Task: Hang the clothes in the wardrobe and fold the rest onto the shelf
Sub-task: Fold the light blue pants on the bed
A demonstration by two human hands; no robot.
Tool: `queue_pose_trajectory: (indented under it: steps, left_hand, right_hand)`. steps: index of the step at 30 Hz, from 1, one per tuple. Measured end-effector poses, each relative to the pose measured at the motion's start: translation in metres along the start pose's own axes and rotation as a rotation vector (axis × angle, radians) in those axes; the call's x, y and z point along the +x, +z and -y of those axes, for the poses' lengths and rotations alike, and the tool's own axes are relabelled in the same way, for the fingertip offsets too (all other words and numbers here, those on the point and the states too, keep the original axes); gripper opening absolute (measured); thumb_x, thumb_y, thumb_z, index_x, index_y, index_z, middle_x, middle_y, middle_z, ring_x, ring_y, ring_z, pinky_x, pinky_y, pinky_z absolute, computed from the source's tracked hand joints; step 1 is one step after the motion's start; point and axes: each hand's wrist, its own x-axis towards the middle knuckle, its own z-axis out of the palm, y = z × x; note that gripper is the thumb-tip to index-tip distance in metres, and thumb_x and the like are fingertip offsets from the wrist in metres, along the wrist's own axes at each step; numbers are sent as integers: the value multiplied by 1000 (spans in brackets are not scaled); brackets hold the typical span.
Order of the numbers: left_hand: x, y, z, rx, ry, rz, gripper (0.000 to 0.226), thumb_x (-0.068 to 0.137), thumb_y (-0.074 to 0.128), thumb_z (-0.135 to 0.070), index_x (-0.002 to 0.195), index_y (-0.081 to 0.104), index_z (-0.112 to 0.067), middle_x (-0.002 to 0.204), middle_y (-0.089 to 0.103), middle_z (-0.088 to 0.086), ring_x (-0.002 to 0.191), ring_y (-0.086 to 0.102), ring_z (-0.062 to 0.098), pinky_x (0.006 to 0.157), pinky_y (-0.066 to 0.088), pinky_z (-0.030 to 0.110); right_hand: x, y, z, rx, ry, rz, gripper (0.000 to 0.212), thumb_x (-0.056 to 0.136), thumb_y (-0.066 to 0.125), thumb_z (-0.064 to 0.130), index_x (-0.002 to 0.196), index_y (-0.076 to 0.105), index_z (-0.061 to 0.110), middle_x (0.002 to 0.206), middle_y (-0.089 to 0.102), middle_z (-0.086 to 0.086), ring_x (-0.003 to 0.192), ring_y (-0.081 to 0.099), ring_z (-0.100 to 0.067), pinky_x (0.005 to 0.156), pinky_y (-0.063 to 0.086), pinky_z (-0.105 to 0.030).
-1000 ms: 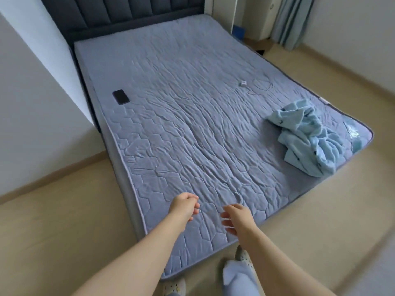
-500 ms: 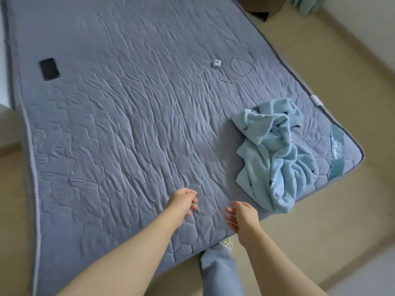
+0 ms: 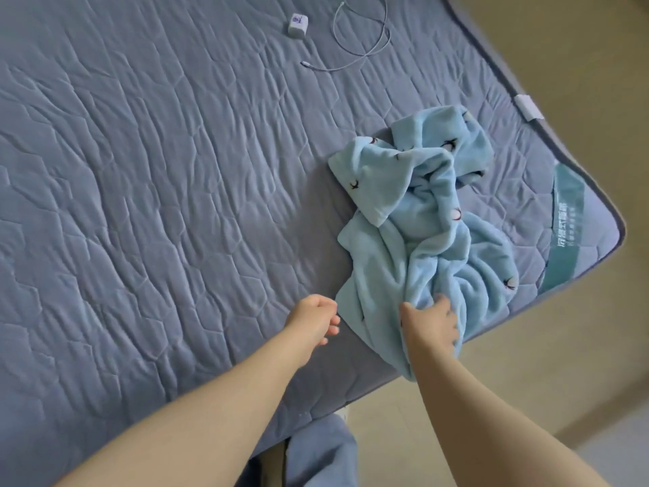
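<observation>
Head cam, looking down at bed from its foot edge.

- Garment: pale blue fleece w/ small dark print, crumpled in a heap near bed's R corner. Near end droops over mattress edge. Not on a hanger, not folded; wardrobe & shelf not in view.
- R hand: on heap's near end, thumb one side and fingers the other, dug into a bunched fold. Wrinkles run toward the hand, so reads as a grip taken to lift.
- L hand: loosely curled, holding nothing, just beside garment's L edge. Contact w/ cloth: can't tell. Prob. placed to take a 2nd hold so heap can be shaken out.
- Charger + cable lie well apart at far side, not part of job.

Stage: pick-up only just starting. Hang vs fold undecided; fleece is limp and bulky, so needs both hands.
</observation>
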Motion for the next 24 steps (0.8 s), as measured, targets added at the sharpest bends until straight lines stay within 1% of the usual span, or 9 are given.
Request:
queue_pose_trajectory:
  steps: [2, 5, 7, 9, 13, 16, 18, 20, 24]
  left_hand:
    - [11, 6, 5, 2, -33, 8, 18, 93, 41, -17, 82, 54, -24, 75, 58, -3, 61, 55, 9, 54, 41, 20]
    - [25, 5, 18, -1, -78, -12, 18, 94, 41, -17, 85, 55, -24, 78, 59, -3, 63, 56, 9, 56, 42, 20]
    - [30, -1, 23, -29, -109, -39, 18, 94, 41, -17, 86, 55, -24, 80, 60, -3, 64, 57, 9, 59, 42, 21]
    - [31, -14, 28, -58, -139, -71, 17, 94, 41, -18, 89, 56, -25, 81, 61, -4, 65, 58, 8, 61, 41, 22]
    - [25, -56, 41, -135, -154, -152, 13, 95, 44, -19, 98, 57, -21, 81, 60, -3, 73, 57, 12, 64, 39, 24]
    - [15, -88, 48, -269, -172, -180, 14, 96, 46, -21, 107, 54, -19, 93, 60, 2, 83, 56, 18, 74, 38, 29]
    - [6, -110, 55, -361, -186, -187, 15, 96, 46, -23, 109, 52, -19, 100, 59, 4, 86, 56, 19, 80, 35, 30]
    - [-2, -132, 64, -424, -193, -190, 14, 96, 46, -25, 108, 51, -21, 100, 59, 3, 89, 55, 19, 77, 37, 30]
    - [-16, -173, 83, -551, -164, -207, 10, 95, 49, -30, 91, 54, -22, 84, 58, 0, 72, 55, 15, 61, 40, 26]
  right_hand:
    - [14, 3, -6, -23, -10, 33, 76, 83, 59, 31, 146, 17, 25, 147, 32, -6, 128, 35, -34, 103, 33, -50]
    - [25, 15, -16, 147, -161, 144, 66, 82, 53, 13, 139, 25, 31, 116, 57, -5, 94, 56, -25, 82, 46, -40]
    - [21, 23, -17, 186, -238, 208, 65, 81, 46, 5, 136, 30, 36, 99, 59, 5, 82, 56, -15, 73, 44, -32]
    - [8, 35, -13, 248, -264, 327, 61, 80, 44, -1, 133, 38, 30, 92, 56, 13, 79, 53, -7, 65, 41, -25]
    - [-34, 60, 3, 305, -197, 613, 44, 81, 42, -5, 116, 52, 21, 90, 58, 1, 79, 54, -16, 66, 43, -26]
    - [-64, 71, 18, 293, -87, 766, 35, 81, 42, -5, 96, 59, 22, 76, 59, -4, 69, 53, -19, 62, 44, -28]
    - [-86, 79, 25, 249, -60, 851, 35, 80, 41, -4, 94, 61, 20, 70, 59, -2, 64, 53, -17, 58, 44, -26]
    - [-111, 89, 29, 164, -71, 902, 34, 80, 41, -4, 89, 62, 21, 67, 59, -1, 61, 54, -14, 54, 44, -23]
    - [-160, 112, 34, 56, -66, 974, 30, 81, 42, -3, 85, 63, 19, 64, 60, -2, 60, 56, -15, 52, 45, -22]
